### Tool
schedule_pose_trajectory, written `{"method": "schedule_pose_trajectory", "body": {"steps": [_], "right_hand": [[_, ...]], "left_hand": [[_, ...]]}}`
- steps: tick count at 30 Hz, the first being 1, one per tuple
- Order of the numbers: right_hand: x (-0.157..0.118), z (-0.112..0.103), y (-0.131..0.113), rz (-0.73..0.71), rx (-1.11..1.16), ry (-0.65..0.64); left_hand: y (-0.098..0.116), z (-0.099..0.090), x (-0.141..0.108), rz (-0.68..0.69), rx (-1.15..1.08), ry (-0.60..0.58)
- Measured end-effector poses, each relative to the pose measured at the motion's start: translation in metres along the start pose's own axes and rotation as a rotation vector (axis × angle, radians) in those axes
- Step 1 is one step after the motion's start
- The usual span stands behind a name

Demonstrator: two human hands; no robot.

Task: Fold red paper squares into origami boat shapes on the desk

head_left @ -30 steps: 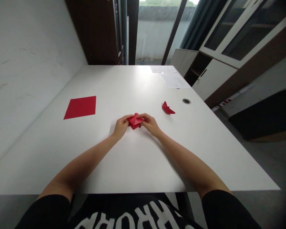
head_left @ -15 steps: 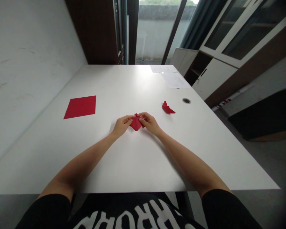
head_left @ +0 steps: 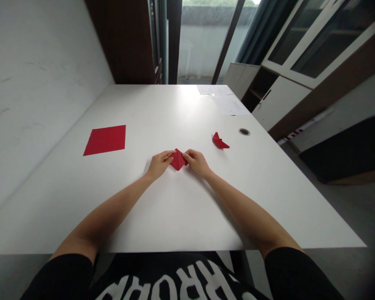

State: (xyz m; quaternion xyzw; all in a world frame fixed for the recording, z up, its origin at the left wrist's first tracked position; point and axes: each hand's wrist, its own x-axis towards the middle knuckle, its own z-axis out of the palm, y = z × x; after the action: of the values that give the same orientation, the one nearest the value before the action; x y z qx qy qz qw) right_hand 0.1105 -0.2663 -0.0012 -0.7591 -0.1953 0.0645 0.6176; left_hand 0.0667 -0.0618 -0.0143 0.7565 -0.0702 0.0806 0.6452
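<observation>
A small folded piece of red paper (head_left: 178,160), roughly diamond-shaped with a crease down its middle, is held between my two hands above the white table (head_left: 174,208). My left hand (head_left: 161,162) pinches its left side. On its right side, the thumb and fingers of my right hand (head_left: 196,161) are closed on the edge. Farther right lies a folded red paper shape (head_left: 219,141) with pointed ends. A flat red sheet (head_left: 106,140) rests at the left.
White printed papers (head_left: 229,104) lie at the table's far right corner, near a round cable hole (head_left: 244,132). A pale wall (head_left: 43,83) borders the left side. White cabinets (head_left: 283,102) stand beyond the table's right edge.
The fingers of my right hand have drawn back slightly from the top of the folded paper, showing more of its upper point. The paper has shifted a little left.
</observation>
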Motion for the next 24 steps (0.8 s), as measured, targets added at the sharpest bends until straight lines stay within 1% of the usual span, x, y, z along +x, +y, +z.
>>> {"method": "schedule_pose_trajectory", "body": {"steps": [4,9,12,14,17,21,24], "right_hand": [[0.0,0.001,0.002,-0.062,0.036,-0.006],[0.0,0.0,0.002,-0.092,0.034,-0.03],[0.0,0.0,0.001,-0.106,0.045,-0.042],[-0.002,0.001,0.001,-0.11,0.035,-0.043],[-0.004,0.003,0.0,-0.116,0.021,-0.055],[-0.005,0.008,0.0,-0.101,0.042,-0.059],[-0.005,0.011,-0.001,-0.074,0.071,-0.071]], "left_hand": [[0.003,0.0,-0.001,-0.042,0.011,-0.042],[0.009,-0.001,0.0,-0.051,-0.049,0.044],[0.008,-0.003,0.001,-0.062,-0.059,0.042],[0.007,-0.004,0.002,-0.071,-0.005,0.044],[0.008,-0.006,0.001,-0.06,0.146,0.073],[0.019,-0.006,-0.003,0.0,0.332,0.113],[0.028,-0.005,-0.005,0.009,0.384,0.116]]}}
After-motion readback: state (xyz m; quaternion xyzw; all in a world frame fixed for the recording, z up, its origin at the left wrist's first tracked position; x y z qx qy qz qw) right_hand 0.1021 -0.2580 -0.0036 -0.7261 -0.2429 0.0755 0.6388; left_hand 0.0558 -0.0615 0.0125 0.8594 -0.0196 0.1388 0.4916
